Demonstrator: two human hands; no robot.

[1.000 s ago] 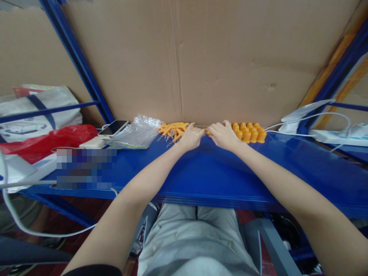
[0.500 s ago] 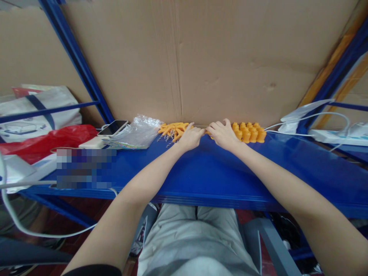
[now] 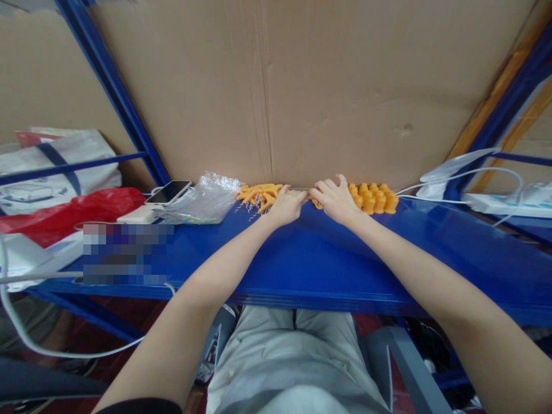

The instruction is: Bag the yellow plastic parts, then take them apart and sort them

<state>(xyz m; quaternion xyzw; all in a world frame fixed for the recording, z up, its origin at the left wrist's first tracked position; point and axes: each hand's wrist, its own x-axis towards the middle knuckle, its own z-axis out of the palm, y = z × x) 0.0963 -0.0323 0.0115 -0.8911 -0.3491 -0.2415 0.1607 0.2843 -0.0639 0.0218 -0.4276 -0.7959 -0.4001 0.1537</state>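
Observation:
My left hand [image 3: 288, 206] is closed, its fingertips pinched and pointing right toward the other hand. What lies in that pinch, if anything, is hidden. My right hand [image 3: 334, 199] curls its fingers down over a small orange plastic piece [image 3: 317, 204], partly covered by the fingers. Just left of my left hand lies a loose pile of orange plastic parts [image 3: 261, 192], with thin curly metal springs [image 3: 254, 211] around its front. Beside my right hand, orange knobbed pieces [image 3: 374, 200] stand upright in close rows.
The blue tabletop [image 3: 302, 259] backs onto a cardboard wall [image 3: 323, 92]. On the left lie a clear plastic bag [image 3: 207, 198], a phone [image 3: 169, 192] and a red bag [image 3: 86, 210]. White cables [image 3: 474, 172] run along the right side.
My right hand has shifted slightly, and more of the small orange piece shows under its fingers. My left hand stays nearly in place.

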